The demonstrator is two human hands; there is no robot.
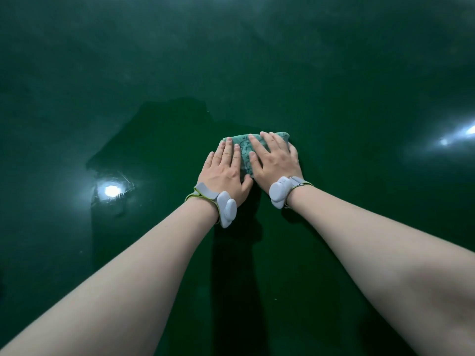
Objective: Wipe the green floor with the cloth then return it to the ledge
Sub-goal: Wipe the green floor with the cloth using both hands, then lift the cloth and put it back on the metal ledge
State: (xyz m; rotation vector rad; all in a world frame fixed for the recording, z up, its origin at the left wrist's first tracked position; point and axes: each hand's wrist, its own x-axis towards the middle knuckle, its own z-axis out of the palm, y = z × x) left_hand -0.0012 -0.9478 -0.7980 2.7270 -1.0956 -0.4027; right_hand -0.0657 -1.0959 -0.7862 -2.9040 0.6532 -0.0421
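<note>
A folded teal cloth (245, 150) with a dark printed pattern lies flat on the glossy green floor (334, 98) near the middle of the view. My left hand (226, 170) presses palm-down on its left part, fingers spread. My right hand (275, 158) lies flat on its right part, fingers spread and pointing up-left. Both hands cover most of the cloth; only its top edge and the strip between the hands show. Each wrist carries a grey band with a small device. The ledge is not in view.
The floor fills the whole view. A darker, wet-looking patch (159, 134) spreads left of and behind the cloth. Bright light reflections sit at the left (111, 190) and the far right (457, 136). My shadow falls between my forearms.
</note>
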